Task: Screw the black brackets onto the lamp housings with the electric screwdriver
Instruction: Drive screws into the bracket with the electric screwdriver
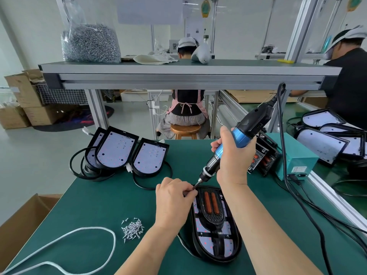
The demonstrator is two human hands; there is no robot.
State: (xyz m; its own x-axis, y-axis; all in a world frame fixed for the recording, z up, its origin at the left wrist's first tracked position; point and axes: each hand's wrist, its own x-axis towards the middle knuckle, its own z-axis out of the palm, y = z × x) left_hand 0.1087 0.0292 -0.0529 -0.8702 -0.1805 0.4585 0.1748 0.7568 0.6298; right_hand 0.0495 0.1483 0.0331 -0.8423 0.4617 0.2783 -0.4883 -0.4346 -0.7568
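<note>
A worker's right hand (234, 155) wraps all its fingers around the blue grip of the one electric screwdriver (245, 133), which is tilted down to the left. The left hand (172, 199) has its fingertips pressed together on the tip of the bit (197, 184), and whatever lies between them is hidden. The tip meets the top edge of one lamp housing (234, 235). The housing lies open side up on the green table (99, 205) between the two forearms, with a black bracket (212, 217) and its two orange bars set inside.

One heap of loose screws (132, 229) sits just left of the left wrist, near a white cord (83, 233). Three more housings (117, 149) lean together at the table's far left, their black leads coiled below. A fourth (265, 155) rests against a teal power box (297, 155), partly blocked by the right hand. The screwdriver's black cable (284, 135) crosses in front of the box.

At least four housings (325, 141) are stacked on the bench to the right. On the shelf above stands one clear bag of screws (91, 44). Two other people are in view: one seated on a stool (185, 129) with back turned, one at the right edge.
</note>
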